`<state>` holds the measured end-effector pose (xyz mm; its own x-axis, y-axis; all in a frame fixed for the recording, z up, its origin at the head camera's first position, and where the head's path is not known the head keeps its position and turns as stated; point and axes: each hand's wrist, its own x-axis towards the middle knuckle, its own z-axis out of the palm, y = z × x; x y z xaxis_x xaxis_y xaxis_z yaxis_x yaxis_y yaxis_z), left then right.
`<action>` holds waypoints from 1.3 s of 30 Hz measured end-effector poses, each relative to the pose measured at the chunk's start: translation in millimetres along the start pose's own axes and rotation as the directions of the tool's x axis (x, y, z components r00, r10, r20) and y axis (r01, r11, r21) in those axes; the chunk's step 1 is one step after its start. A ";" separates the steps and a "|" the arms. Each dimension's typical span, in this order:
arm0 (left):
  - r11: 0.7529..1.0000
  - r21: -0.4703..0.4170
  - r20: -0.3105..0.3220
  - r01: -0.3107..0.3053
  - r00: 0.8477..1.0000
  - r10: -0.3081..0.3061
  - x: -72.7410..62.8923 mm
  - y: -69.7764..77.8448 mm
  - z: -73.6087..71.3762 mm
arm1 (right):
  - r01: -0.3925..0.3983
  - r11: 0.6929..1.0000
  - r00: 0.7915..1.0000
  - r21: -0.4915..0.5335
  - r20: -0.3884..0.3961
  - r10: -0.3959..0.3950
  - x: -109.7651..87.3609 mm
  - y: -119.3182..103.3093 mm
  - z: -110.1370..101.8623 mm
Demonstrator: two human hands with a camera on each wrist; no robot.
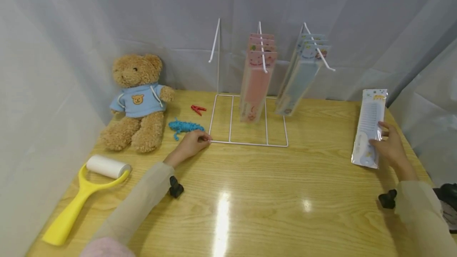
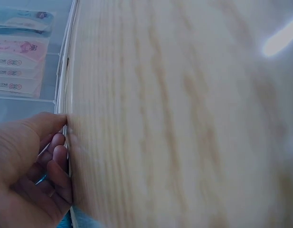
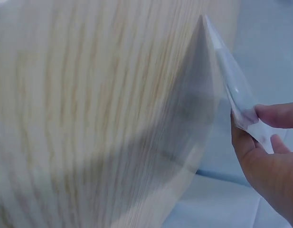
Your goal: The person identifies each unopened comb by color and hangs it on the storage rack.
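At the right of the table my right hand [image 1: 390, 148] grips a packaged comb [image 1: 369, 130] by its right edge, thumb on the front. In the right wrist view the clear packet [image 3: 234, 83] is seen edge-on, tilted, one end near the wood. My left hand [image 1: 192, 144] pinches the front left corner of a white wire display rack [image 1: 250, 143]. Pink comb packets [image 1: 258, 84] hang from the rack's middle hook, and blue comb packets [image 1: 303, 74] from its right hook. Its left hook [image 1: 214, 43] bears nothing.
A teddy bear [image 1: 139, 100] in a blue hoodie sits at the back left. Near my left hand lie a blue lizard-like figure [image 1: 183, 126] and a red clip [image 1: 198, 109]. A yellow-handled lint roller [image 1: 83, 193] rests at the front left. Grey curtain [image 1: 171, 11] surrounds the table.
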<state>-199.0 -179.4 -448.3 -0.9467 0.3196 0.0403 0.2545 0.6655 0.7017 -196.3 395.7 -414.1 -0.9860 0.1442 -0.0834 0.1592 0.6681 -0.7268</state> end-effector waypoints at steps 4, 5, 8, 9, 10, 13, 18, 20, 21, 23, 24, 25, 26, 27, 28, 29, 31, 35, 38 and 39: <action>1.000 0.004 0.001 0.002 1.000 -0.002 0.0 -0.2 0.1 | 0.013 0.999 0.999 0.042 -0.037 -0.011 -5.8 -6.1 5.8; 1.000 0.006 0.000 0.001 1.000 -0.001 0.0 -0.3 0.2 | 0.007 0.998 0.999 0.056 -0.047 -0.005 -7.7 -8.2 7.0; 1.000 0.004 -0.001 0.003 1.000 -0.003 0.1 -0.2 0.3 | 0.009 0.993 0.997 0.121 -0.075 0.000 -14.5 -15.8 11.3; 1.000 0.008 -0.001 -0.001 1.000 0.001 0.2 -0.1 0.2 | 0.017 0.987 0.996 0.159 -0.090 -0.003 -17.2 -19.0 13.1; 1.000 0.008 -0.001 -0.001 1.000 0.001 0.1 0.0 0.1 | 0.032 0.980 0.995 0.197 -0.103 -0.012 -20.3 -22.3 14.6; 1.000 0.009 0.002 -0.001 1.000 0.001 0.0 0.3 0.1 | 0.118 0.925 0.986 0.361 -0.152 -0.067 -30.8 -33.8 21.5; 1.000 0.002 0.005 0.009 1.000 -0.009 0.0 0.3 0.3 | 0.301 0.705 0.954 0.642 -0.210 -0.215 -51.2 -56.6 35.0; 1.000 0.001 0.004 0.010 1.000 -0.010 -0.1 -0.1 0.4 | 0.355 0.648 0.934 0.674 -0.228 -0.275 -58.6 -66.6 39.9; 1.000 0.000 0.004 0.010 1.000 -0.010 -0.1 -0.4 0.4 | 0.379 0.618 0.923 0.688 -0.238 -0.301 -62.1 -71.6 42.4; 1.000 0.003 0.005 0.009 1.000 -0.009 0.0 -1.2 0.6 | 0.428 0.594 0.900 0.681 -0.262 -0.349 -68.7 -80.7 46.4; 1.000 0.001 0.006 0.012 1.000 -0.012 0.0 -1.5 0.8 | 0.448 0.575 0.888 0.684 -0.268 -0.372 -71.8 -84.6 48.2; 1.000 0.001 0.006 0.012 1.000 -0.012 -0.1 -1.6 0.9 | 0.470 0.560 0.875 0.682 -0.276 -0.399 -74.6 -88.1 50.1; 1.000 0.002 0.006 0.013 1.000 -0.013 -0.1 -1.9 1.0 | 0.493 0.548 0.860 0.675 -0.283 -0.425 -77.2 -91.5 51.8; 1.000 0.004 0.007 0.012 1.000 -0.012 0.0 -2.2 1.1 | 0.516 0.536 0.843 0.668 -0.287 -0.454 -79.8 -94.6 53.1; 1.000 0.006 0.007 0.012 1.000 -0.012 0.0 -2.4 1.2 | 0.540 0.522 0.825 0.660 -0.293 -0.484 -82.1 -97.4 54.3; 1.000 0.006 0.006 0.012 1.000 -0.012 0.0 -2.4 1.2 | 0.562 0.502 0.805 0.658 -0.296 -0.514 -84.4 -100.2 55.6; 1.000 0.003 0.004 0.012 1.000 -0.012 0.2 -2.2 1.2 | 0.598 0.476 0.771 0.645 -0.301 -0.562 -88.2 -105.2 58.0; 1.000 -0.001 -0.002 0.000 1.000 0.000 0.7 -2.4 0.9 | 0.640 0.416 0.716 0.646 -0.305 -0.627 -94.5 -114.7 61.9; 1.000 -0.001 -0.003 -0.006 1.000 0.006 1.1 -2.8 1.0 | 0.652 0.388 0.690 0.652 -0.298 -0.660 -98.9 -120.9 65.2; 1.000 -0.003 -0.002 -0.001 1.000 0.001 1.3 -2.8 1.2 | 0.654 0.383 0.684 0.652 -0.294 -0.668 -100.3 -122.6 66.7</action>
<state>-200.7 -180.1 -451.0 -0.9470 0.3184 0.0423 0.2545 0.6636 0.7035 -120.2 250.6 -362.1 -0.7661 -0.1334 0.6287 -0.6160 -0.1262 -0.7775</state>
